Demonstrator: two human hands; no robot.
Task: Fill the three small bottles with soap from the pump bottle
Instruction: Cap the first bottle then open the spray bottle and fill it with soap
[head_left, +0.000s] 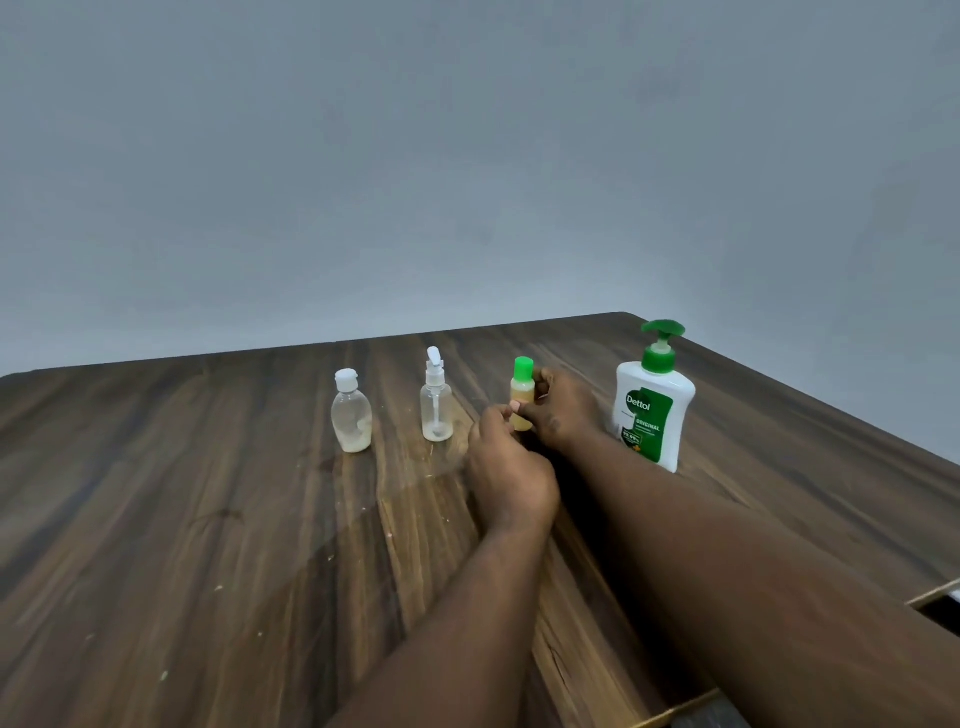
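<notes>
Three small bottles stand in a row on the wooden table (208, 519). The left one (351, 413) is clear with a white flip cap. The middle one (436, 402) is a clear spray bottle with a white head. The right one (521, 392) holds yellowish liquid under a green cap and stands upright. My right hand (563, 410) wraps its fingers around that bottle from the right. My left hand (506, 467) touches its lower part with thumb and fingertips. The white pump bottle (652, 410) with a green pump stands just right of my hands.
A grey wall rises behind the table. The table's far edge runs close behind the bottles, and its right edge slants down past the pump bottle. A gap in the tabletop shows at the lower right (935, 605).
</notes>
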